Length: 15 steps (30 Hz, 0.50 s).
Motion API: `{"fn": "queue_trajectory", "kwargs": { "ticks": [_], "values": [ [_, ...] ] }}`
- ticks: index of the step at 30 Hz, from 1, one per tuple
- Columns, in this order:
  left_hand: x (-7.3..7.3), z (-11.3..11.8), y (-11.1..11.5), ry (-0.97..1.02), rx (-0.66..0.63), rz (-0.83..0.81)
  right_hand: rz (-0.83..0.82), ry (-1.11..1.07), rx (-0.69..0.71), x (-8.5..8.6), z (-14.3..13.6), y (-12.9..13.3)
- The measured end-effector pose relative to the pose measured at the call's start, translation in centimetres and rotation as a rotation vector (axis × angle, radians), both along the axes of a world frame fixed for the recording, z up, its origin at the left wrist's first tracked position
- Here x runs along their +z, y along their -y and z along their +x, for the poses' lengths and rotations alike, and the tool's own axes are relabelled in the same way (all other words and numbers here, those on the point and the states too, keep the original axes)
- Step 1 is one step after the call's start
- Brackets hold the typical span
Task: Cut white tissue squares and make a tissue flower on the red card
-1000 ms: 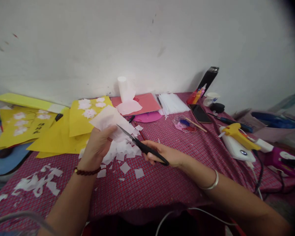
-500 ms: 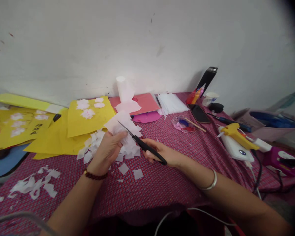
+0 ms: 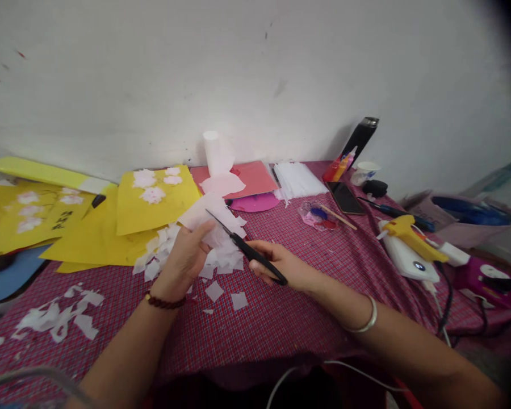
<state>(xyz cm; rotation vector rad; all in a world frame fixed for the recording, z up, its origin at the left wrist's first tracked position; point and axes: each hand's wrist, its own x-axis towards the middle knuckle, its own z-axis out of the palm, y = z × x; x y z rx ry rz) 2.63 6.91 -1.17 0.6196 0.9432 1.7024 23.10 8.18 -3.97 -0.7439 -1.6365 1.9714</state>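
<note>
My left hand (image 3: pixel 186 253) pinches a piece of thin white paper (image 3: pixel 213 211) between thumb and fingers. In my right hand (image 3: pixel 279 264) are scissors (image 3: pixel 247 248) with black handles, their blades pointing up and left across the paper. The blades look nearly closed. Below and around the paper lies a heap of small white paper pieces (image 3: pixel 223 259). Two loose white squares, one of them a paper square (image 3: pixel 239 301), rest on the checked cloth near me. Part of the paper's lower edge is hidden behind my left hand and the scissors.
Yellow sheets (image 3: pixel 153 207) with white paper blossoms lie left; torn white scraps (image 3: pixel 59 318) sit nearer. A white paper roll (image 3: pixel 213 152) stands behind. On the right are a phone (image 3: pixel 344 197), a black flask (image 3: pixel 361 136), a paper cup (image 3: pixel 366 172) and a yellow glue gun (image 3: pixel 409 232).
My left thumb and fingers have shifted slightly left along the paper. The scissors stay almost in place across it. The view has moved a little.
</note>
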Motion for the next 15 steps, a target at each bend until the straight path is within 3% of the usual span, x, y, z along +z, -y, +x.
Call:
{"fn": "queue_trajectory", "kwargs": {
  "ticks": [7, 11, 15],
  "values": [
    [-0.4, -1.9, -1.1, 0.038, 0.109, -0.090, -0.022, 0.005, 0.058, 0.3, 0.1, 0.0],
    [-0.6, -1.8, -1.2, 0.037, 0.057, -0.094, -0.011, -0.049, 0.149, 0.5, 0.4, 0.0],
    [-0.7, -1.0, -0.8, -0.016, -0.007, -0.113, -0.051, -0.061, 0.133, 0.3, 0.4, -0.1]
  ]
}}
